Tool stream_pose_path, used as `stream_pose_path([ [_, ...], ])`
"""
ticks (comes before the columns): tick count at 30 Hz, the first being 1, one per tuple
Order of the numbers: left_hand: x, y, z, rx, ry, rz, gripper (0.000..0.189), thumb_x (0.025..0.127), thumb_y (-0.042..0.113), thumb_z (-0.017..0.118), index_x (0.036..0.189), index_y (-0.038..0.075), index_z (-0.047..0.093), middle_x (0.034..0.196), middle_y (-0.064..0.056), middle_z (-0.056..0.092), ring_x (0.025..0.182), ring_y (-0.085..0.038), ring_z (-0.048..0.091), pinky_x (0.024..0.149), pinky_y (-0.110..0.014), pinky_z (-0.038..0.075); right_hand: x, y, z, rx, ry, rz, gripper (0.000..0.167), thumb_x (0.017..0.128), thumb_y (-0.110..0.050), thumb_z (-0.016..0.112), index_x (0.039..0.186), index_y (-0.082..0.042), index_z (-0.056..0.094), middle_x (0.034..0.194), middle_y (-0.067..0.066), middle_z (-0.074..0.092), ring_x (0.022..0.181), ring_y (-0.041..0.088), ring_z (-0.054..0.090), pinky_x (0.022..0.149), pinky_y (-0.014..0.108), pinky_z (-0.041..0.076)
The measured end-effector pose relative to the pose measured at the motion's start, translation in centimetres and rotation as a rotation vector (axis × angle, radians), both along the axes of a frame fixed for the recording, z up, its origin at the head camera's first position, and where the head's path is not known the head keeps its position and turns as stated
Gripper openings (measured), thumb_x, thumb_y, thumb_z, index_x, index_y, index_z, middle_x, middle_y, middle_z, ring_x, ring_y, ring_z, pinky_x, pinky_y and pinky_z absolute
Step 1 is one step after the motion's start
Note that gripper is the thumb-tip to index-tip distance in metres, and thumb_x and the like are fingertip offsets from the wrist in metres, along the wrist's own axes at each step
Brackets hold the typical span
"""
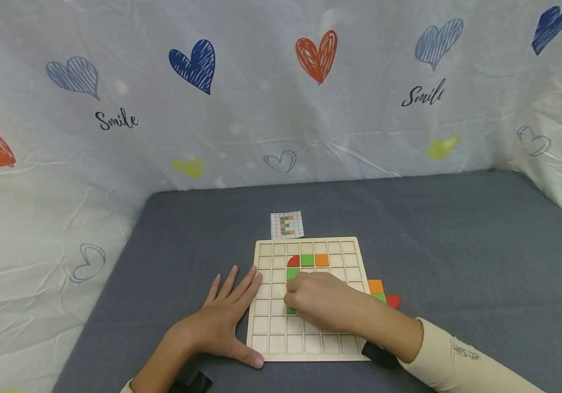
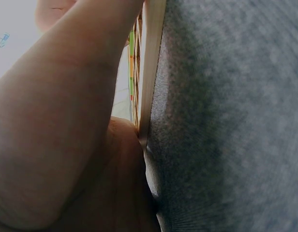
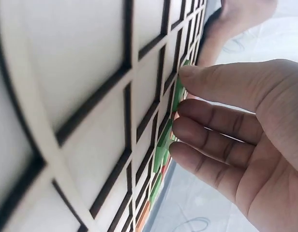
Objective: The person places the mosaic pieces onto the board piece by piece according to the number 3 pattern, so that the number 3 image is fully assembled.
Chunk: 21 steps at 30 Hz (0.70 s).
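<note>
A wooden grid board lies on the table, its cells holding flat coloured tiles. Red, green and orange tiles form a row near its far side, and another green tile sits below the red one. My right hand is over this column; in the right wrist view its thumb and fingertips pinch a green tile at its cell. My left hand lies with spread fingers along the board's left edge, touching it. Part of the column is hidden under my right hand.
A small paper card with a coloured grid pattern lies beyond the board. To the board's right are loose orange, green and red tiles. A white curtain with printed hearts hangs behind the grey table.
</note>
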State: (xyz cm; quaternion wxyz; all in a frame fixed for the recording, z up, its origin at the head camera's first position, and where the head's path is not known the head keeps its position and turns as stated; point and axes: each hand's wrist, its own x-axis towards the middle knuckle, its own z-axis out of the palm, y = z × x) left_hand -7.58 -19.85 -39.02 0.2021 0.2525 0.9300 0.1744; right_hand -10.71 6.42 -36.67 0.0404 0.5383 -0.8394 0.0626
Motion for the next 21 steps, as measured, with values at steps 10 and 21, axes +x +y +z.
stream_pose_path([
  [10,0.1,0.0,0.0,-0.009,-0.004,0.005,0.141,0.058,0.088,0.069,0.163,0.022,0.002,0.168,0.003,-0.007,0.150,-0.034,-0.016,0.114,-0.063,-0.011,0.9,0.8,-0.1,-0.024,0.049,0.031,0.012,0.090,-0.009,0.073,0.080,-0.016,0.072,0.078,-0.007,0.054,0.069,0.008,0.045,0.059,0.018,0.042],
  [21,0.0,0.1,0.1,-0.005,0.005,-0.003,0.141,0.059,0.087,0.071,0.163,0.021,0.001,0.168,0.003,-0.006,0.150,-0.033,-0.016,0.114,-0.062,-0.011,1.7,6.5,0.3,-0.186,-0.095,-0.009,0.018,0.084,-0.002,0.074,0.086,-0.019,0.068,0.083,-0.013,0.054,0.078,0.004,0.050,0.069,0.019,0.047],
])
